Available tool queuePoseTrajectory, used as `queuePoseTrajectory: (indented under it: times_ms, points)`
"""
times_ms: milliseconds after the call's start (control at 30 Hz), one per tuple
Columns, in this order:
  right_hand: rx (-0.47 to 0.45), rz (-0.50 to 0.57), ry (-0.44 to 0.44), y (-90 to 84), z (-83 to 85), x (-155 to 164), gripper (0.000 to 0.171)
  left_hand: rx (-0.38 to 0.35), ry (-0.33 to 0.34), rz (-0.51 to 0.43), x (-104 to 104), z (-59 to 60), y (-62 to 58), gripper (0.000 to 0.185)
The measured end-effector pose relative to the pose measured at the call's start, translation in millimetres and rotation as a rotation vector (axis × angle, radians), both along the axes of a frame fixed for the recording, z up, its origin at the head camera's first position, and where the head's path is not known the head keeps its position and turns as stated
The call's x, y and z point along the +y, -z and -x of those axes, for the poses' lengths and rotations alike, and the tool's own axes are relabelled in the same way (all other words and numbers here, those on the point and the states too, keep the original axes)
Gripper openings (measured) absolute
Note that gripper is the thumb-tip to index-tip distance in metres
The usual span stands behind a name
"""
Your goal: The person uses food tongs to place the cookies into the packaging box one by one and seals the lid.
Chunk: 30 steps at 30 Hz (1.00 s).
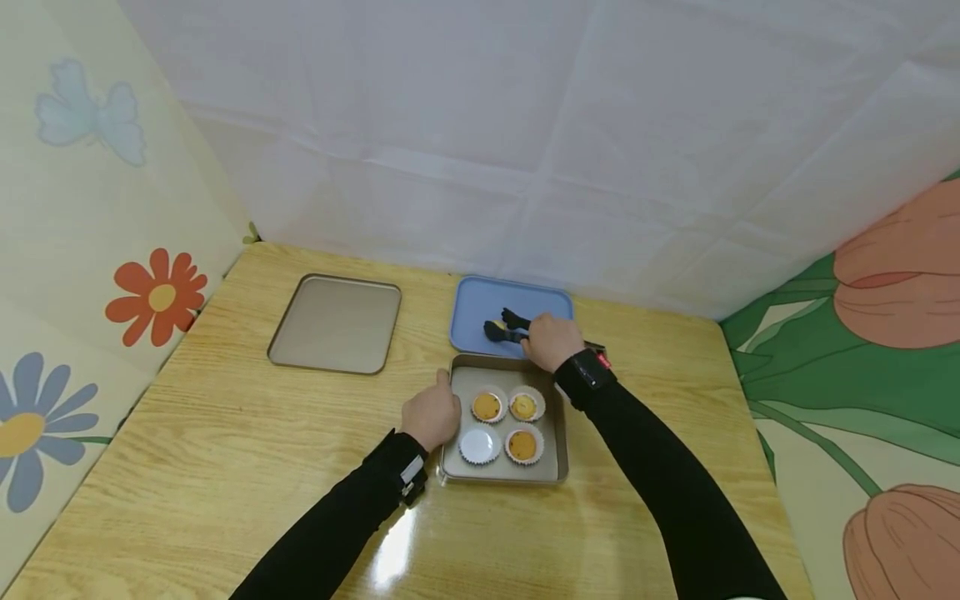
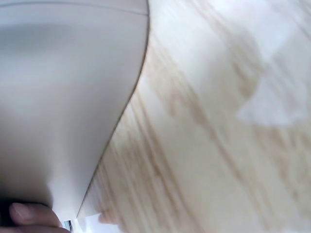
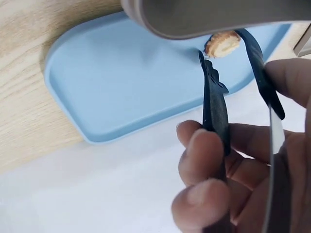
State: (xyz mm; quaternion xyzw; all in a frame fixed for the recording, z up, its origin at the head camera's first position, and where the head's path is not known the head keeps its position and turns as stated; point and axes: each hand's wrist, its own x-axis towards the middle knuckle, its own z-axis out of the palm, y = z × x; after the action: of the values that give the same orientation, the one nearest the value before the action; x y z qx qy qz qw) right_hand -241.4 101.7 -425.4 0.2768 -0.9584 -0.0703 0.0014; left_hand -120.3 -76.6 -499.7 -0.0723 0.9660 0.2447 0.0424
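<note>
With curled fingers my right hand (image 1: pixel 553 342) grips black tongs (image 1: pixel 510 335) over the blue tray (image 1: pixel 468 292). Between the parted tong tips a small golden pastry (image 3: pixel 222 44) lies on the tray in the right wrist view. My left hand (image 1: pixel 431 414) holds the left side of a square baking pan (image 1: pixel 553 454), its thumb along the rim; fingertips (image 2: pixel 31 213) show by the pan's wall in the left wrist view. Inside the pan, three paper cups hold round pastries (image 1: pixel 522 445), and one white paper cup (image 1: pixel 479 445) at the front left is empty.
A shallow beige metal tray (image 1: pixel 335 323) lies to the left on the wooden table (image 1: pixel 300 467). White cloth (image 1: pixel 450 150) hangs behind the table, and patterned panels stand on both sides. The pan's back edge is close to the blue tray's front edge.
</note>
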Motion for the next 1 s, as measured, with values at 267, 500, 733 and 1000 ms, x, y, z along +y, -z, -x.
queuePoseTrajectory:
  times_ms: [267,500,733,1000]
  points:
    - [-0.119,0.013,0.042,-5.7,5.6,-3,0.03,0.006,0.003,0.0,0,0.7,0.2,0.041]
    - [-0.111,0.03,0.026,-6.1,4.3,-1,0.029,-0.01,0.004,-0.006,1,0.8,0.2,0.041]
    - [-0.125,0.068,0.014,-6.1,0.9,3,0.028,-0.009,0.008,-0.004,1,0.4,1.0,0.041]
    - [-0.122,0.083,-0.001,-5.7,1.5,8,0.029,0.002,0.003,-0.004,0,-0.1,1.3,0.04]
